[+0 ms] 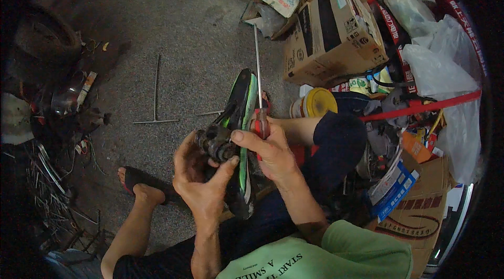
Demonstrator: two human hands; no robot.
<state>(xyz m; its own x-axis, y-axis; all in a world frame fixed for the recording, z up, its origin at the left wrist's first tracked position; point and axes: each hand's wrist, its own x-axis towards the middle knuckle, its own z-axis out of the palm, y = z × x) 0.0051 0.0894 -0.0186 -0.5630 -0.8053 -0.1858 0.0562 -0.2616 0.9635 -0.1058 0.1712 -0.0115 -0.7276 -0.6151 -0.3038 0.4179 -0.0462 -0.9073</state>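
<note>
My left hand (202, 182) is closed around a dark, greasy mechanical part (218, 142) with rounded knobs, its thumb pressing on the lower side. A long-shafted screwdriver (258, 69) with a reddish-brown handle points away from me, gripped in my right hand (270, 150). That hand's thumb reaches left against the dark part. Between my hands stands a long, narrow black piece with green edging (247, 100); the dark part sits against its left side. Whether the two are joined, I cannot tell.
On the floor lie a T-handle wrench (156, 85) and another metal bar partly hidden behind the black piece. A cardboard box (336, 37), a yellow-lidded tub (320, 102) and plastic bags (441, 64) crowd the right. Metal scraps (50, 174) and a tyre (47, 43) lie left.
</note>
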